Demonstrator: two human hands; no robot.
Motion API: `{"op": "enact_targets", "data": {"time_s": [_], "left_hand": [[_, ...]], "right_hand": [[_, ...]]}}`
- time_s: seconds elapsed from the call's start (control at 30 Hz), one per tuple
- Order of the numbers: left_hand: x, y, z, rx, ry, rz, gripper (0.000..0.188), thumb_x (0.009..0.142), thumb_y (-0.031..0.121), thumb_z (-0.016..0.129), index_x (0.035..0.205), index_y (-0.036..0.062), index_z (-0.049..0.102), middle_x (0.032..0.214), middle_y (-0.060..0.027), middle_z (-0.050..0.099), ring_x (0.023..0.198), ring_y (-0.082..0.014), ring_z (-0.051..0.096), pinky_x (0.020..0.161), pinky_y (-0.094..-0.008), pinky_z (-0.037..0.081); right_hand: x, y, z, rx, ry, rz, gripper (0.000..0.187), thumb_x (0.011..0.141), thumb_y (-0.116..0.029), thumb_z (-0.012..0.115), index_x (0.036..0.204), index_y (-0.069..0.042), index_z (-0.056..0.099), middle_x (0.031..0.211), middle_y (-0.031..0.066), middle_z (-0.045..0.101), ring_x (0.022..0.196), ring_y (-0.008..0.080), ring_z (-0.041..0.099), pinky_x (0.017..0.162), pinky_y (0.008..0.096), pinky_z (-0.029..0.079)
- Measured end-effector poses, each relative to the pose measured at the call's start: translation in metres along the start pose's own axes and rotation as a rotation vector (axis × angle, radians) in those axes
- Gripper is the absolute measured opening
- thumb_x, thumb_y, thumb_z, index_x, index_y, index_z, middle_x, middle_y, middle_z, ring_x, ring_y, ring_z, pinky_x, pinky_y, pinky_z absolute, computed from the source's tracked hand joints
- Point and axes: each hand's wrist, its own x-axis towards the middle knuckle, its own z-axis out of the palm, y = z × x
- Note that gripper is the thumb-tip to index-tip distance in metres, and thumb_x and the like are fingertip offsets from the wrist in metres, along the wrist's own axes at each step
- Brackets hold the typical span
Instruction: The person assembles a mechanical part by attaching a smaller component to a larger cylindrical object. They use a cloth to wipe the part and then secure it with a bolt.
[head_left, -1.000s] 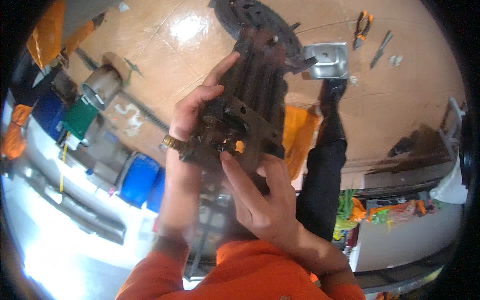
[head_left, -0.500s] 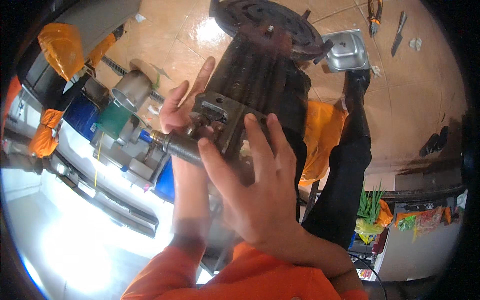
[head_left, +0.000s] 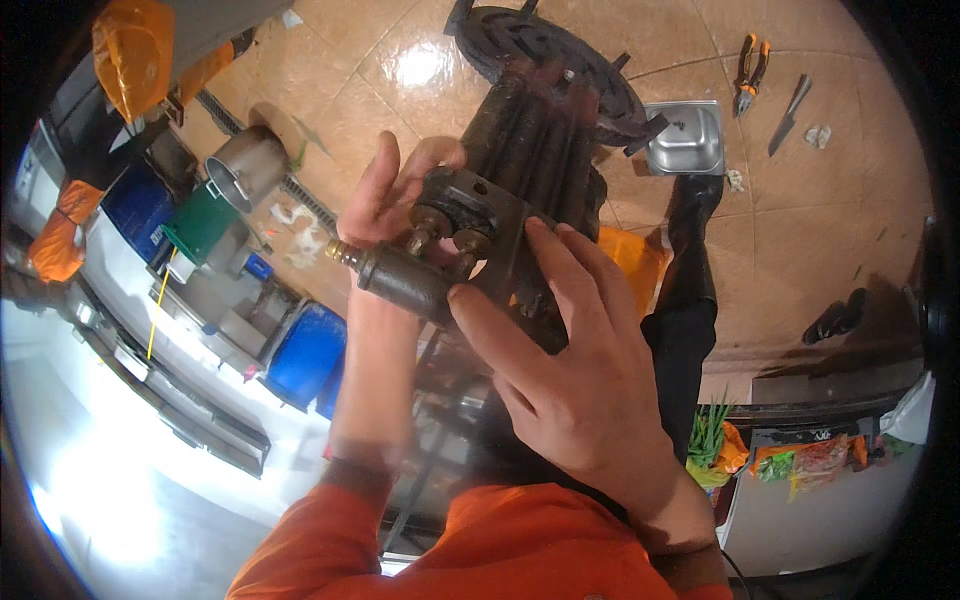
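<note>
Well, the burner (head_left: 515, 150) is between my left hand (head_left: 385, 205), fingers loosely parted, and my right hand (head_left: 592, 385), spread wide, tips on its near end. I'd hold it steady; it looks heavy.

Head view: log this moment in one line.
left hand: at left side of dark metal fixture | right hand: touching fixture | pliers, knife, steel tray: on floor

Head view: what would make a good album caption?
Right hand on a dark metal burner, left hand beside it; pliers and knife on the tiled floor beyond.
</note>
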Motion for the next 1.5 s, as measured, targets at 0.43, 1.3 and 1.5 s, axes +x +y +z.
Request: {"op": "enact_targets", "data": {"time_s": [0.43,1.3,1.5], "left_hand": [[-0.003,-0.01,0.018,0.01,-0.1,0.198,0.085,0.096,0.051,0.038,0.153,-0.001,0.003,0.124,-0.0293,0.058,0.099,-0.041,0.066,0.081,-0.0471,0.057],[0.072,-0.095,0.042,0.354,0.182,1.071,0.078,0.069,0.002,0.085,0.135,-0.0006,0.044,0.13,-0.0111,0.056,0.12,-0.0205,0.054,0.103,-0.0348,0.045],[0.08,-0.064,0.03,0.237,0.095,1.431,0.048,0.077,-0.001,0.079,0.12,-0.0037,0.058,0.107,-0.0093,0.068,0.097,-0.0172,0.066,0.086,-0.0316,0.056]], "right_hand": [[0.014,-0.004,-0.003,0.005,0.076,-0.02,0.057,0.064,0.001,0.073,0.118,-0.017,0.065,0.128,0.023,0.05,0.113,0.0448,0.053,0.092,0.0486,0.049],[0.115,-0.065,-0.025,0.287,-0.058,0.183,0.039,0.087,-0.016,0.066,0.117,0.005,0.053,0.091,0.0134,0.069,0.089,0.0199,0.066,0.085,0.0285,0.05],[0.131,-0.083,-0.017,0.566,-0.258,0.308,0.035,0.093,-0.026,0.056,0.109,0.005,0.051,0.084,0.0115,0.063,0.077,0.0188,0.059,0.084,0.0312,0.047]]}}
